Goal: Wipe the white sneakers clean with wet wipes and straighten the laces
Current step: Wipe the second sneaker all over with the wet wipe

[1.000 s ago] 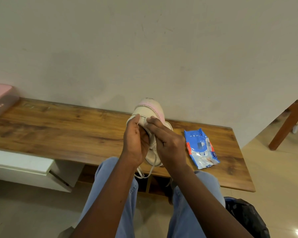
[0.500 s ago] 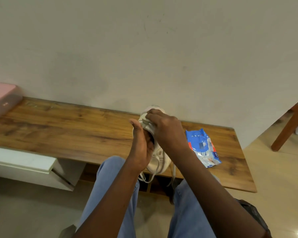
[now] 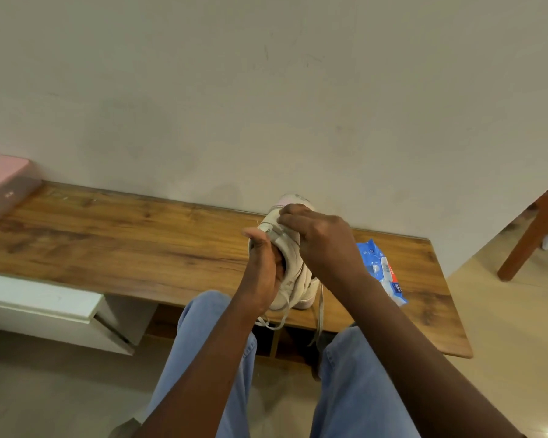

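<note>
My left hand (image 3: pixel 263 273) grips a white sneaker (image 3: pixel 295 276) from the left and holds it tilted above the front edge of the wooden bench (image 3: pixel 140 248). The upper end of the shoe has a pink trim. My right hand (image 3: pixel 321 245) lies over the top of the sneaker, its fingers pressing a small pale folded wet wipe (image 3: pixel 275 231) against it. Loose laces (image 3: pixel 319 314) dangle below the shoe toward my knees. A blue pack of wet wipes (image 3: pixel 385 273) lies on the bench just right of my right wrist, partly hidden by it.
A pink box (image 3: pixel 4 184) sits at the bench's far left end against the wall. A white drawer unit (image 3: pixel 45 306) juts out under the bench on the left. A brown wooden furniture leg (image 3: pixel 532 235) stands on the floor at the right.
My right hand slid up and over the top of the sneaker with the wipe. The shoe turned in my left hand, so less of its pink end shows.
</note>
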